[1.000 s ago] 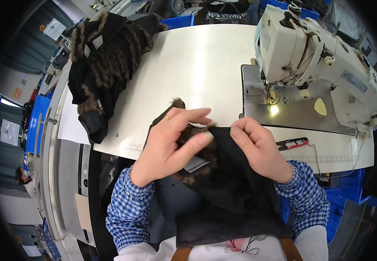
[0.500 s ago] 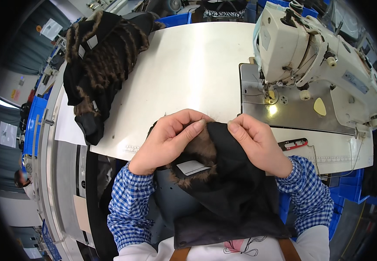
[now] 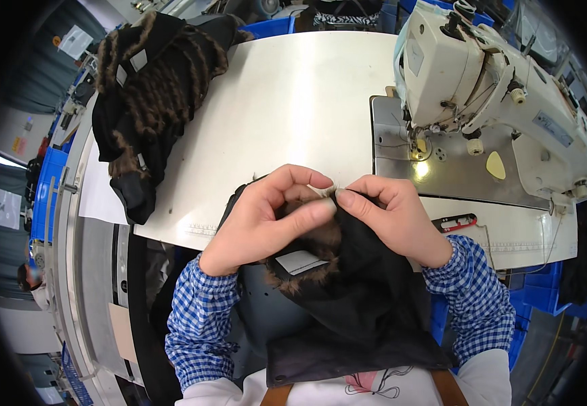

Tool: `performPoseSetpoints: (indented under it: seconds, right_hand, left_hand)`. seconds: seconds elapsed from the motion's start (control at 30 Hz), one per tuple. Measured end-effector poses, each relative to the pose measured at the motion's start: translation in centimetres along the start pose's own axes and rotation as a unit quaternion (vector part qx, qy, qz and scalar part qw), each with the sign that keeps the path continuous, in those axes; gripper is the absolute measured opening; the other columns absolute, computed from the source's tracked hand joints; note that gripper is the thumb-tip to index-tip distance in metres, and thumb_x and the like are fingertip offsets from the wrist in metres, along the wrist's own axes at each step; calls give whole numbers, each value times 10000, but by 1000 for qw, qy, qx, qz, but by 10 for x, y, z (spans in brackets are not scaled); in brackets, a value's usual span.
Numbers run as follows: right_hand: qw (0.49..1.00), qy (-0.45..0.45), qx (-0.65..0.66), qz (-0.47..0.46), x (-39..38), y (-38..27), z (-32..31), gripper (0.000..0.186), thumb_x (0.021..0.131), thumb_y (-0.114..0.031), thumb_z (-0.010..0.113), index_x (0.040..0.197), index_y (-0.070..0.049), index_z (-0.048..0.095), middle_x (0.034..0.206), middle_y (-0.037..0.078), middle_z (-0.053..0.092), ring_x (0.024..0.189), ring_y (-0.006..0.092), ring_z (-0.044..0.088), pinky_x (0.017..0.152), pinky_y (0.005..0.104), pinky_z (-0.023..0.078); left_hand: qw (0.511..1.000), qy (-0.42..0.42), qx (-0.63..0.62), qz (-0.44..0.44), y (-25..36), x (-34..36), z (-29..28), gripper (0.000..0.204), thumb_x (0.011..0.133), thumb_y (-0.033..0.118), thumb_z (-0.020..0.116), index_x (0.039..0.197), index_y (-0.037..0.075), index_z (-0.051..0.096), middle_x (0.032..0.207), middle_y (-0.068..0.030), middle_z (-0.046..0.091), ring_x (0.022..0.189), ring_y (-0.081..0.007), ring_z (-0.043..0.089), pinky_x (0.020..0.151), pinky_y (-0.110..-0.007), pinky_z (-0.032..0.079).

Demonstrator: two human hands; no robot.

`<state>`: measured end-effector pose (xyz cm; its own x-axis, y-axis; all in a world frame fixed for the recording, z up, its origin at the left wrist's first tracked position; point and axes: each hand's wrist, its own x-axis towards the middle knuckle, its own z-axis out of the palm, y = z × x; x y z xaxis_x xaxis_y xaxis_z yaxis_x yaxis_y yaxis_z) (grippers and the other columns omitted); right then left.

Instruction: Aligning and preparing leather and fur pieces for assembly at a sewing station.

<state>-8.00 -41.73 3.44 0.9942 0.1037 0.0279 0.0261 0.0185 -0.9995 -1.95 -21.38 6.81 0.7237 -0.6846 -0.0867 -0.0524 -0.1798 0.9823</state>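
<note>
My left hand [image 3: 273, 216] curls its fingers at the brown fur of a black garment [image 3: 374, 291], its thumb and forefinger slightly apart over the fur. My right hand [image 3: 388, 220] pinches the garment's top edge close to my left fingertips. A white label [image 3: 299, 262] shows on the fur-edged part below my left hand. The garment hangs over the table's front edge toward me. The white sewing machine [image 3: 489, 95] stands to the right above a steel plate [image 3: 462, 172], with its light on by the needle.
A pile of fur-trimmed black garments [image 3: 158, 101] lies at the table's [image 3: 293, 95] left. Red-handled thread snips [image 3: 456, 223] lie at the right front. Blue bins [image 3: 53, 193] stand around the table, and another person [image 3: 33, 284] is at the far left.
My right hand has moved left toward my left hand, bringing the black edge along. My left thumb and forefinger closed together half a second ago and are now slightly apart again.
</note>
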Motion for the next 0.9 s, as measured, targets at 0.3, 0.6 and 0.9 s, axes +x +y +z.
performPoseSetpoints:
  seconds: [0.3,0.6,0.9]
  right_hand:
    - [994,17,101,46,-2,8,-1,247,965,-195,631,966,41,703,834,-6,673,772,34,566,678,192,468]
    - [993,-5,88,77,-3,11,0,298,996,-248,584,906,17,687,773,-58,607,711,11,503,614,181,418]
    - [990,16,106,88,-2,8,4,295,988,-247,601,899,21,688,770,-52,623,701,12,510,609,181,420]
  left_hand:
    - [996,5,12,-92,6,10,-6,140,915,123,674,976,-1,693,787,29,649,659,-25,552,573,-171,441]
    - [991,-58,-50,-114,-3,13,-16,238,990,228,573,1030,24,689,802,53,640,664,-12,525,559,-175,430]
    - [986,-59,-97,-118,-8,14,-18,248,987,250,591,991,20,683,799,48,639,664,-13,526,551,-181,440]
